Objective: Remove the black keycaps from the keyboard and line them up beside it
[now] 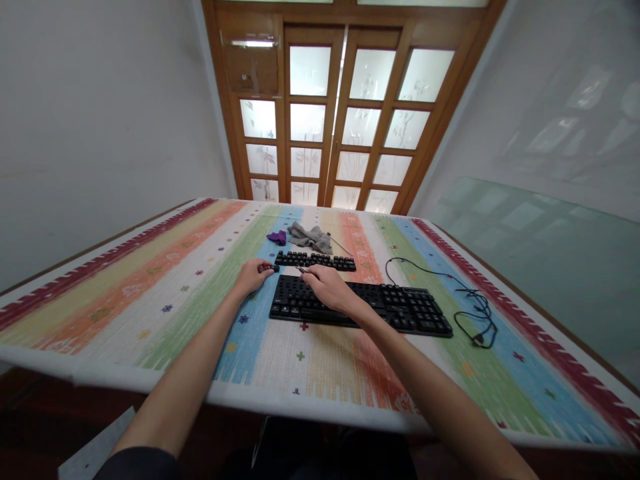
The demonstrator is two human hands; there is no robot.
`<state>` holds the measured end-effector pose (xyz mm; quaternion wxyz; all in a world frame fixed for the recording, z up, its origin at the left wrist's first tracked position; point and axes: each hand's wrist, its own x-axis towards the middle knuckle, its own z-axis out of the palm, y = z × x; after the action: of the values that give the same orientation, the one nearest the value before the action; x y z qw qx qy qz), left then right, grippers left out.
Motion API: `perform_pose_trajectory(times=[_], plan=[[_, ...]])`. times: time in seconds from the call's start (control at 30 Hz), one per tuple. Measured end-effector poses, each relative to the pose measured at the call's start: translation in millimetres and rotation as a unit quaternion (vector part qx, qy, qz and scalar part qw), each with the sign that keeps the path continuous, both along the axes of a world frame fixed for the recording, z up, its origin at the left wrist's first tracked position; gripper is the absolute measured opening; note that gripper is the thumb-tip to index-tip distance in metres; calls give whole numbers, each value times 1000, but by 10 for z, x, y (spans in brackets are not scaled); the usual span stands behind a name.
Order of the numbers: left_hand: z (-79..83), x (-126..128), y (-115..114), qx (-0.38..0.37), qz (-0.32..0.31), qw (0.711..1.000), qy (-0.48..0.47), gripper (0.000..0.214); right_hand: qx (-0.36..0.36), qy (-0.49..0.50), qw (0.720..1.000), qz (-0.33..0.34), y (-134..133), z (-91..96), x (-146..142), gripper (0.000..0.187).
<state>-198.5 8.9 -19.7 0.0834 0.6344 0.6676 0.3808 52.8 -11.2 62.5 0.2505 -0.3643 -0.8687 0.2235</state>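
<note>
A black keyboard (400, 309) lies on the table, its cable trailing off to the right. Keys still show along its front row and right side, while much of its upper left looks stripped of keycaps. Behind it sit rows of loose black keycaps (320, 261). My left hand (253, 276) is closed in a pinch on a small black keycap (275, 268), just left of those rows. Over the keyboard's upper left, my right hand (329, 287) is closed round a small slim tool (300, 269), its tip pointing left; its kind is too small to tell.
A grey cloth (311, 237) and a purple cloth (277, 237) lie behind the keycaps, with a thin rod (341, 245) beside them. The black cable (475, 308) coils at the right. A striped tablecloth (185, 287) covers the table. Wooden glazed doors (345, 100) stand beyond.
</note>
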Motion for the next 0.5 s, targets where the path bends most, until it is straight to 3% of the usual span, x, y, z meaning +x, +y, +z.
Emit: perform_pose_trajectory(times=[0.27,0.5], plan=[[-21,-31,40,2,-3,1000,-22,27,0,-3,999,39,36,7,79,27],[-23,-22,38,-9,13,1000,-11,22,67,-43,997,15,75,32,135,32]])
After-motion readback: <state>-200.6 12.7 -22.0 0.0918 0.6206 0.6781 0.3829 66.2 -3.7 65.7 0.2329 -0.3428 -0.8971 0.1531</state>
